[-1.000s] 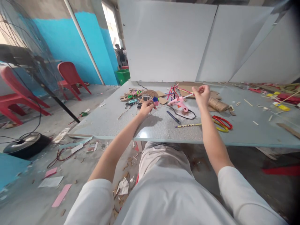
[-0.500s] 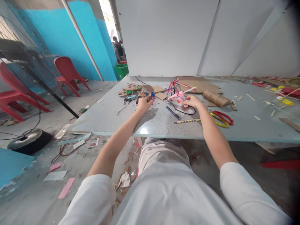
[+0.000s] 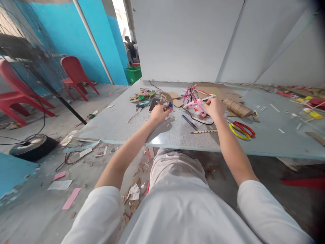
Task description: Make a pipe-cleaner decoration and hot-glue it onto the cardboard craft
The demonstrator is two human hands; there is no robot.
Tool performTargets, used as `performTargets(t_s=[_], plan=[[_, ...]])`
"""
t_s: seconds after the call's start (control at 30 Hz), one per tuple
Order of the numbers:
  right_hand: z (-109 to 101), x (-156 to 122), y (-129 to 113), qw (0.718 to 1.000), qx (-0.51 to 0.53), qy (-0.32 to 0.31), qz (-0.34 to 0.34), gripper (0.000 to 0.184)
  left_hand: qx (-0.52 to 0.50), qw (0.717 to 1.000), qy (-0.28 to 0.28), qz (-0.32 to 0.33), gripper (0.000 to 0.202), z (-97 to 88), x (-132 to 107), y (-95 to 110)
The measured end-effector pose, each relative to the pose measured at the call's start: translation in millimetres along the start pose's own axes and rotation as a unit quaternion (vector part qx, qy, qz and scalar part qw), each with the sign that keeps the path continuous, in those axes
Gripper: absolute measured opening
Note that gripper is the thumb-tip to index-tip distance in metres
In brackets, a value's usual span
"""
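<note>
My left hand [image 3: 158, 112] is closed on a small brown cardboard craft piece with a blue bead [image 3: 169, 105], held just above the grey table [image 3: 119, 125]. Around the handle of a pink glue gun [image 3: 196, 105] my right hand [image 3: 214, 107] is wrapped, the gun's nozzle pointing left towards the craft piece. Its black cord [image 3: 200, 121] loops on the table under the hand. Red and pink pipe cleaners [image 3: 190, 93] lie just behind the gun.
Red and yellow scissors [image 3: 240, 129], a yellow pencil [image 3: 203, 131], a dark pen [image 3: 189, 122], a twine roll [image 3: 237, 107] and cardboard scraps [image 3: 218, 90] lie on the table. White panels stand behind. Red chairs [image 3: 74, 77], a fan base [image 3: 31, 146] and floor litter are left.
My right hand came down from the air and took hold of the pink glue gun. My left hand stayed at the craft piece.
</note>
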State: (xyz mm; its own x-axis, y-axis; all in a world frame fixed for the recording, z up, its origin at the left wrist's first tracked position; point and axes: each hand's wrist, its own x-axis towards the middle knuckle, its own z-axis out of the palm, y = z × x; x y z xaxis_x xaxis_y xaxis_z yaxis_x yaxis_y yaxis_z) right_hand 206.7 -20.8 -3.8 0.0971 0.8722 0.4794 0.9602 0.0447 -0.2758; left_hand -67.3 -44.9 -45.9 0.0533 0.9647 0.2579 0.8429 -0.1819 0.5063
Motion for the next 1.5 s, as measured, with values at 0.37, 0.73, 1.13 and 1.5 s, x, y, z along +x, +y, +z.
performTargets(t_s=[0.37, 0.73, 1.13, 1.5], plan=[[21.0, -25.7, -116.3, 0.944, 0.027, 0.024, -0.327, 0.025, 0.052, 0.999, 0.003, 0.01, 0.029, 7.5, -4.3, 3.5], [20.8, -29.9, -136.3, 0.928, -0.023, 0.007, -0.372, 0.032, 0.043, 0.999, 0.021, 0.012, 0.029, 8.1, -1.3, 1.5], [30.1, -11.3, -56.8, 0.921, 0.194, -0.246, -0.23, 0.01, 0.014, 0.999, 0.038, -0.013, 0.03, -0.1, -2.8, 4.6], [-1.0, 11.5, 5.8, 0.963, 0.1, -0.238, -0.079, 0.018, -0.018, 0.997, 0.073, -0.032, 0.028, 0.4, -2.9, 4.1]])
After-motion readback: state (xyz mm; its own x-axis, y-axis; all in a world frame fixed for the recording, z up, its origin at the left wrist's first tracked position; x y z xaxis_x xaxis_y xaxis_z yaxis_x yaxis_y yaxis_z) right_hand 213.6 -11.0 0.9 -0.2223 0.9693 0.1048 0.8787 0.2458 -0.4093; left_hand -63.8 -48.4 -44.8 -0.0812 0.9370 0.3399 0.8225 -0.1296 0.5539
